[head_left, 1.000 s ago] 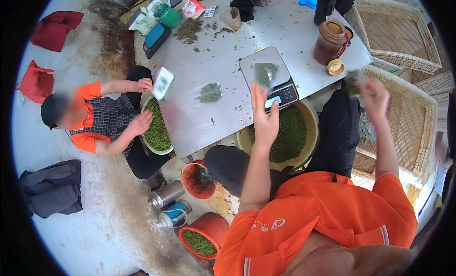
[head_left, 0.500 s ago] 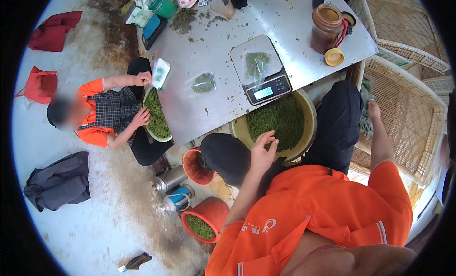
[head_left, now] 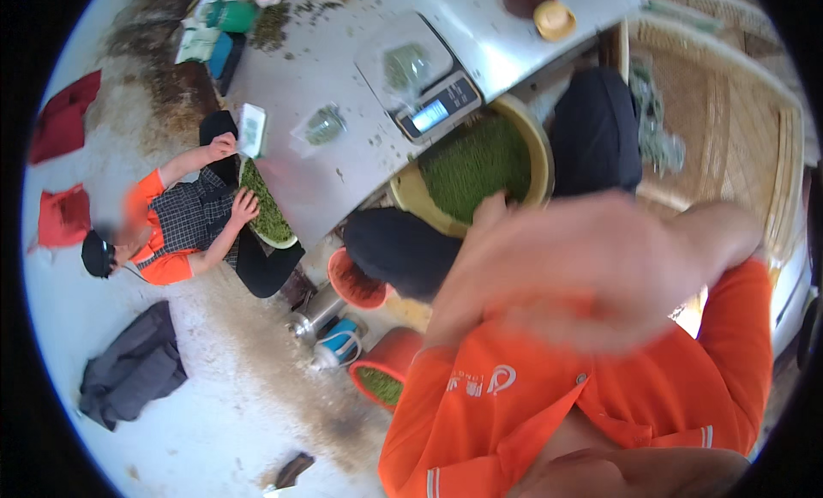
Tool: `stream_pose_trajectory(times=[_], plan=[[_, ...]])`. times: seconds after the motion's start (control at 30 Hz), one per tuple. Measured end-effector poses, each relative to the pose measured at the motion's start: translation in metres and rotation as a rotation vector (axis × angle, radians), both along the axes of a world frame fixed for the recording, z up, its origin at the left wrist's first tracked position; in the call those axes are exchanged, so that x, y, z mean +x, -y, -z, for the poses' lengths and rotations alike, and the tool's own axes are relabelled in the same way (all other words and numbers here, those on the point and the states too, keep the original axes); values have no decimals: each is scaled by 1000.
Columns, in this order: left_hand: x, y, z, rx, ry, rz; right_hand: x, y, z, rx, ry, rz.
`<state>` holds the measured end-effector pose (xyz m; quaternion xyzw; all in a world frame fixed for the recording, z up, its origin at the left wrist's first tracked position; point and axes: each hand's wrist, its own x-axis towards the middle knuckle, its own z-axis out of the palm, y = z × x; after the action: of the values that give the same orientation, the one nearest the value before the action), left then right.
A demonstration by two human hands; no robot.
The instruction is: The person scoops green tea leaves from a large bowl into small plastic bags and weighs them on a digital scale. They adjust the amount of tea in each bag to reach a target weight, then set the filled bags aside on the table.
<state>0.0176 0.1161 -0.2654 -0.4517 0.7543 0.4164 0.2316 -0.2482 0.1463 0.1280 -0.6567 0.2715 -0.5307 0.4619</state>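
While the R. hand (head_left: pixel 591 271) blurs up close to the camera, the L. hand (head_left: pixel 491 208) is low at the nr. side of the yellow basin (head_left: pixel 543 155), qty 1, partly under the counter (head_left: pixel 287 108), cont. green leaf (head_left: pixel 476 159). On counter: digital scale (head_left: pixel 439 106), qty 1; clear bags w/ green contents, qty 2, i.e. first bag (head_left: pixel 405 67) on scale, second bag (head_left: pixel 326 125) to its left; yellow lid (head_left: pixel 555 21), qty 1. Floor: red buckets (head_left: pixel 386 348), qty 2, lower one w/ green matter; flasks (head_left: pixel 340 341), qty 2, 1 steel, 1 blue. R. side: wicker basket (head_left: pixel 720 112) w/ clear packs (head_left: pixel 656 129), overlapping, count unclear. Far L.: co-worker (head_left: pixel 195 208), qty 1, w/ pale basin (head_left: pixel 280 243), qty 1, & white tray (head_left: pixel 251 131), qty 1.

Pos. rel. to fingers: leaf just ahead of L. fingers; contact or pinch can't tell, part-hidden. R. fingers smeared; spread or together can't tell. First bag apart from both hands.

Diff. vs. 0.5 s ago: R. hand was by packs in basket, now before shirt (head_left: pixel 531 412); L. hand was raised nr. basin, now lower, at leaf; both bags unmoved on counter; whole view shifted
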Motion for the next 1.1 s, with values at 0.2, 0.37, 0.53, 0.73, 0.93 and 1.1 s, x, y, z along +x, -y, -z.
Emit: stream_pose_trajectory(times=[0.2,0.37,0.53,0.73,0.93,1.1], plan=[[-13,24,-68,-81,-36,-140,28,-12,-45,16,132,-298],[-2,52,-110,-313,-192,-258,33,-10,-54,76,150,-341],[-14,99,-166,-813,-606,-457,33,-2,-64,189,112,-235],[-23,158,-198,-1218,-218,-177,27,4,-10,652,83,5],[-58,192,-201,-1164,-203,-101,19,-33,57,871,293,235],[-44,186,-181,-1165,-317,-232,19,-45,79,922,361,388]])
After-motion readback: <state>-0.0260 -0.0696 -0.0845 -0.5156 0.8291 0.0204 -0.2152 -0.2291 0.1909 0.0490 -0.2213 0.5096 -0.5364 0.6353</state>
